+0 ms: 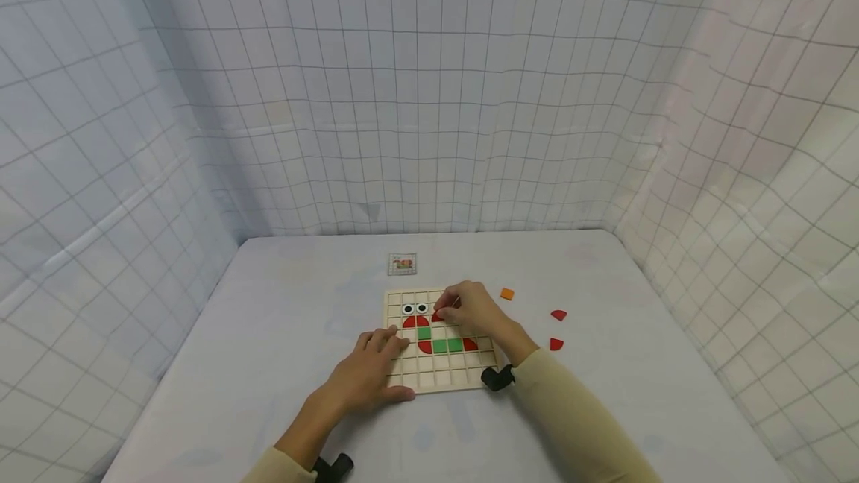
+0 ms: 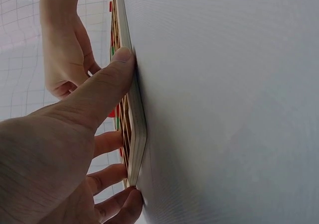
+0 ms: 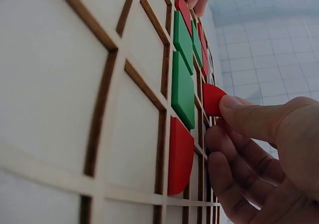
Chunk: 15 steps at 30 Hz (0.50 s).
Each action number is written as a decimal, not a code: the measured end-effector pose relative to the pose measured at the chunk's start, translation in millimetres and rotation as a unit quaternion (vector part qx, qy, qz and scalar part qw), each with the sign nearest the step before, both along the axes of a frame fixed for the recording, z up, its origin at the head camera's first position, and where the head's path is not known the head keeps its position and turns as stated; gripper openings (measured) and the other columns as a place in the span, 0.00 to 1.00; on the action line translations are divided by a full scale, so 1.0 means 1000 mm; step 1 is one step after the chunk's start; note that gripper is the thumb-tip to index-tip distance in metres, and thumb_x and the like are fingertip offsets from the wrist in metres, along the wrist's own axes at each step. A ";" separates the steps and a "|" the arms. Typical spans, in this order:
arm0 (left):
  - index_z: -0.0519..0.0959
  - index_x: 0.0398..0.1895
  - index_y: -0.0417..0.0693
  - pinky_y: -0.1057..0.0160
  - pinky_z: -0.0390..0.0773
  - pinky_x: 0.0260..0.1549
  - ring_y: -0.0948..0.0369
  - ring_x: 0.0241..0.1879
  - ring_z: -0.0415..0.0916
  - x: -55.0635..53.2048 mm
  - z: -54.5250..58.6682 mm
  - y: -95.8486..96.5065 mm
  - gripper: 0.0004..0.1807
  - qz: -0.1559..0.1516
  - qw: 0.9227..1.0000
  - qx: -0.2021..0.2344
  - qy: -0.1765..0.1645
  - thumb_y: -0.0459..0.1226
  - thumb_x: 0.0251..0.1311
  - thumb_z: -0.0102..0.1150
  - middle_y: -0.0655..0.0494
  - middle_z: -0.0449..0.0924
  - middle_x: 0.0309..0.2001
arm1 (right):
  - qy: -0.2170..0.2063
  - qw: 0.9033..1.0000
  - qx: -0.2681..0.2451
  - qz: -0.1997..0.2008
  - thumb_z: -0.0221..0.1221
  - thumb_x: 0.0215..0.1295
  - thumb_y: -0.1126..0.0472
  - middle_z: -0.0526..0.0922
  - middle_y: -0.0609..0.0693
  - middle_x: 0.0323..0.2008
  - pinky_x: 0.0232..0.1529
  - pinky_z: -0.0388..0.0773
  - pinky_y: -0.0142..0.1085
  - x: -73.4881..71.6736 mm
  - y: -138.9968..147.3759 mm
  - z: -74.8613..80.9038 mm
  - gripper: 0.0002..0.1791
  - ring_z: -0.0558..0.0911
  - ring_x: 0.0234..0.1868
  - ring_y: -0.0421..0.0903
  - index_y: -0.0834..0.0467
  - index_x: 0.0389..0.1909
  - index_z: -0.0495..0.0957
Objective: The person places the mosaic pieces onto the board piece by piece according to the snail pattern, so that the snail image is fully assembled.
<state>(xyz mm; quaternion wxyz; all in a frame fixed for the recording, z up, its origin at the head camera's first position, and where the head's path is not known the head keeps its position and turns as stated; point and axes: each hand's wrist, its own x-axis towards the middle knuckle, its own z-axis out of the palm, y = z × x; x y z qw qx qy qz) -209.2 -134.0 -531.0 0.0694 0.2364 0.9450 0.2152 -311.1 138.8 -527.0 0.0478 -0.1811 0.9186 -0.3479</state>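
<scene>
Right wrist view: a red quarter-circle tile (image 3: pixel 213 99) is shown pinched by the right hand (image 1: pixel 475 311) at the grid board (image 1: pixel 436 379); in head view it is partly finger-covered; leftward, the board is touched by the loosely spread left hand (image 1: pixel 365 371); rightward, an orange square (image 1: pixel 507 294) and two loose red quarter-circles (image 1: pixel 559 314) are seen.

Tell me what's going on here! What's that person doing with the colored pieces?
A person's right grip is pinching a red quarter-circle at a gridded board, while their left grip rests at the board's near left corner. Two eye pieces, three green squares and some red pieces already sit on it. An orange square and two more red quarter-circles lie off to the right.
</scene>
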 end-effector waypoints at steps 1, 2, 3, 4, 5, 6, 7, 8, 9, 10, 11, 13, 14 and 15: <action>0.78 0.81 0.48 0.29 0.85 0.70 0.33 0.81 0.69 0.000 0.000 0.000 0.49 0.000 1.000 0.001 0.000 0.60 0.63 0.86 0.36 0.69 0.87 | 0.000 1.000 0.002 0.002 0.73 0.82 0.59 0.93 0.42 0.44 0.53 0.86 0.40 0.000 0.000 0.000 0.03 0.86 0.44 0.40 0.51 0.47 0.95; 0.78 0.81 0.48 0.29 0.85 0.70 0.33 0.81 0.69 0.000 -0.001 0.000 0.49 0.000 1.000 0.001 0.001 0.60 0.63 0.86 0.36 0.69 0.87 | 0.000 1.000 0.003 0.003 0.73 0.82 0.60 0.94 0.43 0.44 0.53 0.86 0.40 -0.001 0.000 -0.001 0.03 0.86 0.44 0.40 0.51 0.47 0.95; 0.78 0.81 0.48 0.29 0.85 0.70 0.33 0.81 0.69 -0.001 -0.001 0.000 0.49 0.000 1.000 0.000 0.002 0.60 0.63 0.86 0.36 0.69 0.87 | 0.001 1.000 0.003 0.004 0.73 0.82 0.59 0.94 0.43 0.44 0.53 0.87 0.40 -0.001 0.000 -0.001 0.03 0.86 0.44 0.40 0.51 0.47 0.95; 0.78 0.81 0.48 0.29 0.85 0.70 0.33 0.81 0.69 0.000 -0.001 0.000 0.49 0.000 1.000 -0.001 0.002 0.60 0.63 0.86 0.36 0.69 0.87 | 0.002 1.000 0.004 0.005 0.73 0.82 0.60 0.94 0.43 0.44 0.54 0.87 0.41 -0.002 0.000 -0.001 0.03 0.86 0.44 0.40 0.51 0.47 0.95; 0.78 0.81 0.48 0.29 0.85 0.70 0.33 0.81 0.69 0.000 -0.001 0.000 0.49 0.000 1.000 -0.002 0.002 0.61 0.63 0.86 0.36 0.69 0.87 | 0.003 1.000 0.004 0.005 0.73 0.82 0.60 0.94 0.43 0.44 0.54 0.87 0.41 -0.001 0.000 -0.002 0.03 0.86 0.44 0.40 0.51 0.46 0.95; 0.78 0.81 0.48 0.29 0.85 0.70 0.33 0.81 0.69 0.000 -0.001 0.000 0.49 0.000 1.000 -0.003 0.002 0.61 0.63 0.86 0.36 0.68 0.87 | 0.004 1.000 0.005 0.005 0.73 0.82 0.59 0.94 0.43 0.44 0.54 0.87 0.41 -0.001 0.000 -0.002 0.03 0.86 0.45 0.40 0.51 0.46 0.95; 0.78 0.81 0.48 0.29 0.85 0.70 0.33 0.81 0.69 0.000 -0.001 0.000 0.50 0.000 1.000 -0.003 0.002 0.61 0.63 0.86 0.36 0.68 0.87 | 0.005 1.000 0.005 0.006 0.73 0.82 0.59 0.94 0.43 0.44 0.54 0.87 0.41 -0.001 0.000 -0.001 0.03 0.86 0.45 0.40 0.51 0.46 0.95; 0.77 0.82 0.48 0.29 0.85 0.70 0.33 0.82 0.69 0.000 0.000 0.000 0.50 0.000 1.000 -0.002 0.001 0.61 0.63 0.86 0.36 0.68 0.87 | 0.005 1.000 0.004 0.006 0.73 0.82 0.60 0.94 0.43 0.43 0.54 0.87 0.41 -0.001 0.000 -0.001 0.03 0.86 0.45 0.40 0.51 0.46 0.94; 0.77 0.82 0.48 0.28 0.85 0.70 0.33 0.82 0.69 0.000 0.000 0.000 0.50 0.001 1.000 -0.002 0.002 0.61 0.63 0.86 0.36 0.68 0.87 | 0.005 1.000 0.003 0.007 0.73 0.82 0.60 0.93 0.43 0.43 0.53 0.87 0.41 -0.001 -0.001 0.000 0.03 0.86 0.45 0.40 0.50 0.46 0.94; 0.77 0.82 0.48 0.28 0.85 0.69 0.33 0.82 0.69 0.000 0.000 0.000 0.50 0.001 1.000 -0.002 0.002 0.61 0.63 0.86 0.36 0.68 0.87 | 0.003 1.000 0.003 0.007 0.73 0.82 0.60 0.94 0.43 0.43 0.53 0.87 0.41 -0.001 -0.001 0.000 0.03 0.86 0.45 0.40 0.50 0.46 0.94; 0.77 0.82 0.48 0.28 0.85 0.69 0.33 0.81 0.69 0.000 0.000 0.000 0.50 0.000 1.000 -0.002 0.003 0.60 0.63 0.86 0.36 0.68 0.87 | 0.004 1.000 0.002 0.008 0.73 0.82 0.60 0.94 0.44 0.43 0.53 0.87 0.41 -0.001 -0.001 0.001 0.03 0.86 0.44 0.41 0.51 0.45 0.95; 0.77 0.82 0.48 0.28 0.86 0.68 0.32 0.81 0.69 0.000 -0.001 0.000 0.50 0.000 1.000 -0.003 0.004 0.60 0.64 0.86 0.36 0.68 0.87 | 0.005 1.000 0.003 0.011 0.73 0.82 0.60 0.94 0.44 0.42 0.53 0.88 0.41 -0.001 -0.002 0.003 0.03 0.87 0.44 0.40 0.51 0.45 0.95; 0.77 0.82 0.48 0.28 0.86 0.67 0.32 0.81 0.69 0.000 -0.001 0.000 0.50 0.000 1.000 -0.003 0.005 0.60 0.64 0.86 0.36 0.68 0.87 | 0.006 1.000 0.004 0.012 0.73 0.82 0.60 0.95 0.44 0.42 0.53 0.88 0.41 -0.001 -0.002 0.003 0.03 0.87 0.44 0.40 0.51 0.44 0.95; 0.77 0.82 0.48 0.28 0.87 0.67 0.32 0.81 0.69 0.000 -0.002 0.000 0.50 0.000 1.000 -0.004 0.005 0.60 0.64 0.86 0.36 0.68 0.87 | 0.006 1.000 0.007 0.011 0.73 0.82 0.60 0.95 0.44 0.42 0.53 0.88 0.41 -0.001 -0.002 0.004 0.03 0.87 0.44 0.40 0.51 0.44 0.95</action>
